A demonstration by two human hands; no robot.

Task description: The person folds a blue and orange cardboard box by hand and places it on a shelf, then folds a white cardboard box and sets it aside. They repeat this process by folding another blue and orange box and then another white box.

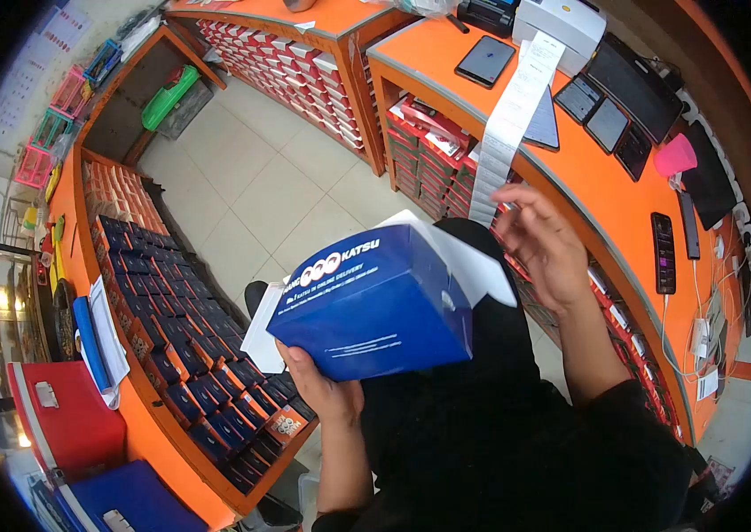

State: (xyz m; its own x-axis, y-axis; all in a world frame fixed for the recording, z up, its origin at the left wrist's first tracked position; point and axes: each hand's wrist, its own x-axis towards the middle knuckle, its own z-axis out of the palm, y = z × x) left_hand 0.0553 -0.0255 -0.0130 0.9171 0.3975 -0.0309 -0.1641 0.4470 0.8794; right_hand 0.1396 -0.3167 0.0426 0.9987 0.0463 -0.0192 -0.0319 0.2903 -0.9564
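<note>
A blue cardboard food box (375, 310) with "KATSU" printed on it is tilted above my lap. White inner flaps stick out at its left and right ends. My left hand (322, 390) grips the box at its lower left edge, thumb on the blue face. To the right of the box, my right hand (546, 244) is raised with fingers apart and nothing in it. Just behind its fingertips hangs a long printed paper strip (513, 124), which comes from a white printer (562, 27) on the orange counter.
Stacks of folded blue boxes (189, 328) fill the shelf at left. The orange counter (606, 177) on the right carries several phones, a tablet (485, 61), a pink cup (675, 156) and cables. Red and blue binders (69, 412) lie at lower left. A green bin (170, 97) stands farther back.
</note>
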